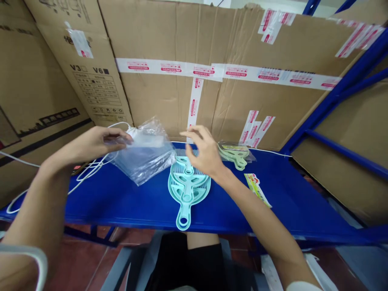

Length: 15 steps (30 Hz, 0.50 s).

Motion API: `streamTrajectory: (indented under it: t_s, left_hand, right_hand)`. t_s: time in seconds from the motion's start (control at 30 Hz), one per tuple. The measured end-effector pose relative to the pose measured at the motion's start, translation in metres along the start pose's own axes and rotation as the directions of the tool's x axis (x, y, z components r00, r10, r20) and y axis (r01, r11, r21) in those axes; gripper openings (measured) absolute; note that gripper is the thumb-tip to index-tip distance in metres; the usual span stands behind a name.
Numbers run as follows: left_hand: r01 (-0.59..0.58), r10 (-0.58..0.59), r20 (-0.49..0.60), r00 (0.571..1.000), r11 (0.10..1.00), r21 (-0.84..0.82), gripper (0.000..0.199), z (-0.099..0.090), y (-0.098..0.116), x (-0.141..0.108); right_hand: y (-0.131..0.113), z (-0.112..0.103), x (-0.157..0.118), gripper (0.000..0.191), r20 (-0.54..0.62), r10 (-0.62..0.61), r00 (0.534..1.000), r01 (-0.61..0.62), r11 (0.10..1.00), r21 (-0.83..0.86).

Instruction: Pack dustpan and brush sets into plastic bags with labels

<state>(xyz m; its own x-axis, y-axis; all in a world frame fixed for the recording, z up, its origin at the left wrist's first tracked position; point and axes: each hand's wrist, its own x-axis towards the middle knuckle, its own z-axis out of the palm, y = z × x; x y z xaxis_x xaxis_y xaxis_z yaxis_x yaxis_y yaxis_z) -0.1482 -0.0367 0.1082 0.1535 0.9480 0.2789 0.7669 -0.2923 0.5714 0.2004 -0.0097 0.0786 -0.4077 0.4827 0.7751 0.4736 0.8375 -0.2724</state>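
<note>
My left hand (pixel 104 140) pinches the edge of a clear plastic bag (pixel 145 155), which hangs tilted over the left part of the blue table. My right hand (pixel 206 151) is held with fingers curved and apart, with nothing visible in them. Just below it, a mint-green mini dustpan and brush set (pixel 187 198) lies on the table, handle towards me; my fingers hide a bit of its far end. To the right rests a pale green set (pixel 238 157) inside a clear bag. Near it is a yellow-green printed card (pixel 257 190).
The blue table (pixel 130 210) carries a white cable (pixel 91 169) at the left. Tall cardboard sheets (pixel 157 101) with white-and-red tape stand along the back. Blue metal frame bars (pixel 333 93) rise at the right. The table's front edge is close to my lap.
</note>
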Motion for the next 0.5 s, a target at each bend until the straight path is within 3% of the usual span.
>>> streamTrajectory:
  t_s: [0.1, 0.2, 0.3, 0.37, 0.43, 0.5]
  left_hand:
    - [-0.078, 0.086, -0.054, 0.995, 0.989, 0.125, 0.033, -0.002, 0.024, -0.002]
    - [-0.118, 0.130, -0.084, 0.988, 0.984, 0.135, 0.030, 0.003, 0.031, -0.002]
    - [-0.162, 0.148, -0.219, 0.964, 0.986, -0.049, 0.038, 0.007, 0.023, -0.001]
    - [-0.188, 0.101, -0.329, 0.939, 0.951, -0.244, 0.063, 0.008, 0.012, 0.000]
    - [-0.146, 0.019, -0.298, 0.954, 0.901, -0.408, 0.082, 0.011, -0.004, 0.002]
    - [-0.020, -0.061, -0.151, 0.987, 0.875, -0.483, 0.080, 0.014, -0.020, 0.004]
  right_hand:
    - [-0.045, 0.016, 0.040, 0.055, 0.199, -0.203, 0.959, 0.235, 0.960, -0.153]
    - [-0.060, 0.043, 0.070, 0.060, 0.358, -0.193, 0.914, 0.296, 0.919, -0.260]
    - [-0.048, 0.060, 0.088, 0.041, 0.522, -0.046, 0.852, 0.195, 0.952, -0.235]
    - [-0.035, 0.063, 0.094, 0.032, 0.522, 0.037, 0.852, 0.049, 0.987, -0.150]
    - [-0.022, 0.065, 0.095, 0.025, 0.462, 0.085, 0.883, -0.092, 0.996, -0.006]
    - [-0.011, 0.067, 0.093, 0.017, 0.406, 0.123, 0.906, -0.204, 0.966, 0.162]
